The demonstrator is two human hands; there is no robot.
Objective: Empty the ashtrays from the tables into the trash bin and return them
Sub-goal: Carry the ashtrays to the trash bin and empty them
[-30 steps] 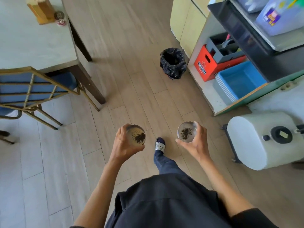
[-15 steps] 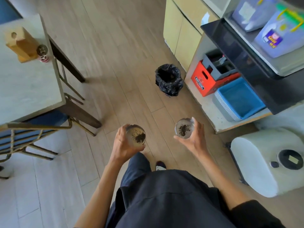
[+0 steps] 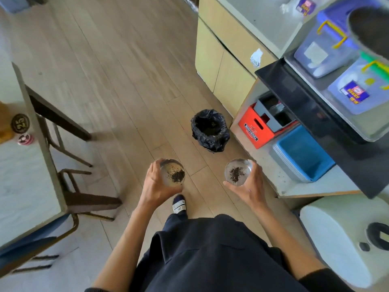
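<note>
My left hand [image 3: 156,184] grips a round clear glass ashtray [image 3: 173,172] with dark ash in it, held level over the wooden floor. A second glass ashtray [image 3: 237,172], also with dark ash, sits level in my right hand [image 3: 248,186]. The trash bin [image 3: 209,130], small and lined with a black bag, stands open on the floor just ahead, between and beyond the two ashtrays, close to the shelf unit.
A table [image 3: 23,186] with a number marker [image 3: 20,123] and a chair [image 3: 69,199] are on the left. On the right stand a cabinet [image 3: 223,66], a low shelf with a red crate [image 3: 255,128] and blue tub [image 3: 303,152], and a white appliance [image 3: 345,239].
I have walked forward: the trash bin has come nearer and lower in view, the table has slid off to the left. Both hands keep holding the ashtrays level.
</note>
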